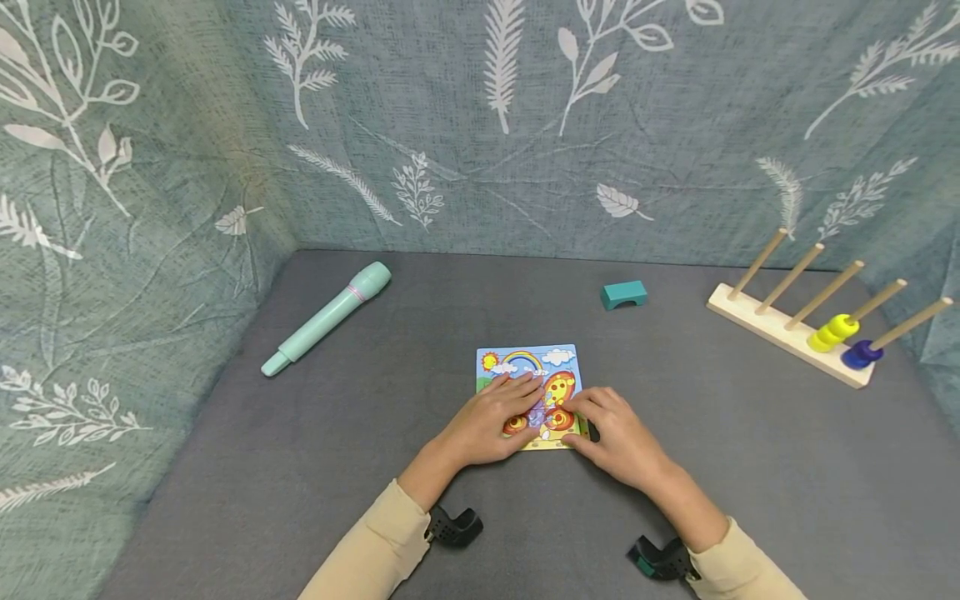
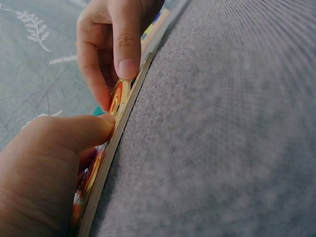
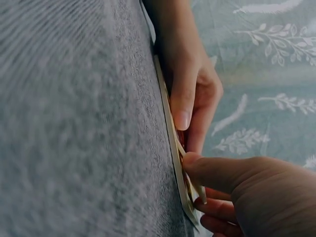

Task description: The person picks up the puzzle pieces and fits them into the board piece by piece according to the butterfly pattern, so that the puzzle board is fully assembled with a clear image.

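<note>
A flat square wooden puzzle board with a butterfly, a rainbow and a sun lies on the table. Across its left part rests my left hand, fingers fairly straight, covering much of the butterfly's left side; its thumb touches near the lower middle. At the right edge my right hand pinches a puzzle piece with an orange-red wing pattern between thumb and fingers. In the right wrist view that piece stands tilted, one edge raised off the board. My right fingers hide part of it.
Behind the board sits a teal arch block. A mint-green toy microphone lies at the left. A wooden peg stand with yellow and blue beads stands at the right. Patterned cloth hangs along the table's back.
</note>
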Demonstrator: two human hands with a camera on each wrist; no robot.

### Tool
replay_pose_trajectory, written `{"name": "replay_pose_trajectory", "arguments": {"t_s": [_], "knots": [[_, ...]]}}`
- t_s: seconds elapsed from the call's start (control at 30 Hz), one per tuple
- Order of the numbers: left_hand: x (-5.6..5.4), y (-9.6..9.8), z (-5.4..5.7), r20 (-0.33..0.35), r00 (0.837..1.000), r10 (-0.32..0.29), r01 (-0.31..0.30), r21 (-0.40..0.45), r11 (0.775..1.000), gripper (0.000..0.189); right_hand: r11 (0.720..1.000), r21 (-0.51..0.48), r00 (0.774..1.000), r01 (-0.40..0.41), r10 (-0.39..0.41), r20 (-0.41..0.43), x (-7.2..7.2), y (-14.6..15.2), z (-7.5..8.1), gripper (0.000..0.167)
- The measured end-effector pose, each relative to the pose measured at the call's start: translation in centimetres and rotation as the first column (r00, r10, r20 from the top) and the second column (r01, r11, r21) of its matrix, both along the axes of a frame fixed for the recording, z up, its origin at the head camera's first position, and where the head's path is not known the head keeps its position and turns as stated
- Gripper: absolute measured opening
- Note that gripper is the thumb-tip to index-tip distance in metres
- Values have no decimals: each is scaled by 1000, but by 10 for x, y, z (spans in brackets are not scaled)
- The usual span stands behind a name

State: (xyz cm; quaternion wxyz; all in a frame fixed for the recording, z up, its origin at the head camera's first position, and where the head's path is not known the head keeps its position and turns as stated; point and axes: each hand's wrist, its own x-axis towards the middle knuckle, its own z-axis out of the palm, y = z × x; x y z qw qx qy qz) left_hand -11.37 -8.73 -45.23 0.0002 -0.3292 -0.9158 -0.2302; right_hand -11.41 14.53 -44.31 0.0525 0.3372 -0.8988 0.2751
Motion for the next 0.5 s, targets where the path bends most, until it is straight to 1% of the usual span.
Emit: {"name": "replay_pose_trajectory", "arguments": {"t_s": [0.27,0.5], "knots": [[0,0,-1,-6,1000,5,-5,5,1000,56,1000,6,999,17,-18,29,1,-2,2,37],[0,0,-1,-3,1000,3,-2,8,1000,56,1000,-5,999,9,-8,39,1,-1,1,37]]}}
